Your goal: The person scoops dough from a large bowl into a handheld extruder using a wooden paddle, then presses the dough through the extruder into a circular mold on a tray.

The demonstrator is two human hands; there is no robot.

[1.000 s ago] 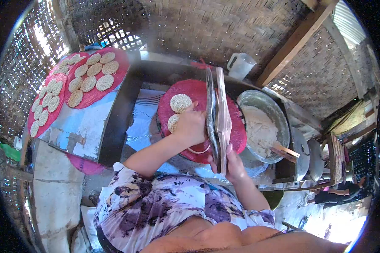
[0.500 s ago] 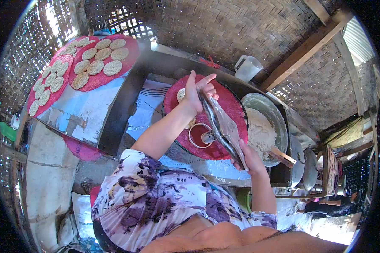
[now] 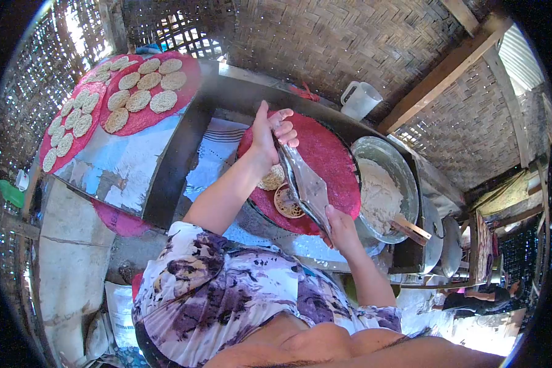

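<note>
Both of my hands hold a long hand press, which is flat, grey and worn, tilted across the red tray. My left hand is at its upper end, with fingers curled over and thumb up. My right hand wraps the lower end. Under the press, a ring lies on the round red woven tray, with lacy pale dough strands inside it. Another round lacy dough disc lies beside the ring, partly behind my left forearm. The press hides part of the ring.
A metal basin of pale dough stands to the right, a wooden-handled tool resting in it. Further left, red mats carry several dough discs. A plastic jug stands at the back ledge. A person is in the far right background.
Both hands and the press have shifted left. Lacy dough strands now show inside the ring, which was bare red before. The red tray seems turned, with the dough discs in different places.
</note>
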